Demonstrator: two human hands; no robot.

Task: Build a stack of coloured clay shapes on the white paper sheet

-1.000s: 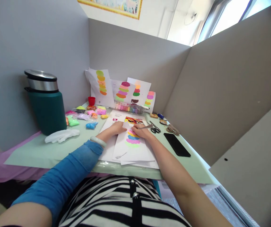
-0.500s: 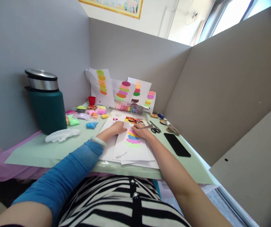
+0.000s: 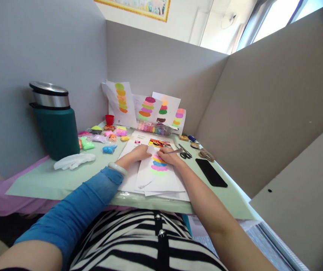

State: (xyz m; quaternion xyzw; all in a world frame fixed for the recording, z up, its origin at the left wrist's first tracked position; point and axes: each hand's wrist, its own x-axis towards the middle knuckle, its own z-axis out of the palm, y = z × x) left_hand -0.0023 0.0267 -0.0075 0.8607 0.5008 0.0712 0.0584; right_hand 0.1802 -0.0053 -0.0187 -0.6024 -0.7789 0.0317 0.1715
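Observation:
A white sheet of paper lies on a stack of papers, bearing stacked bands of yellow, blue, pink and green colour. My left hand is at the sheet's upper left edge, its thumb on the paper and its other fingers partly hidden. Over the top bands, my right hand is closed around a slim grey tool; its tip is hidden by the fingers. Small pink bits show beside the right fingertips. Under the sheet's top lies a page with a colourful printed picture.
Bagged coloured clay and a white crumpled tissue lie left, near a green bottle. Scissors and a black phone lie right. Painted sheets stand behind a case of coloured markers. Grey partitions surround the table.

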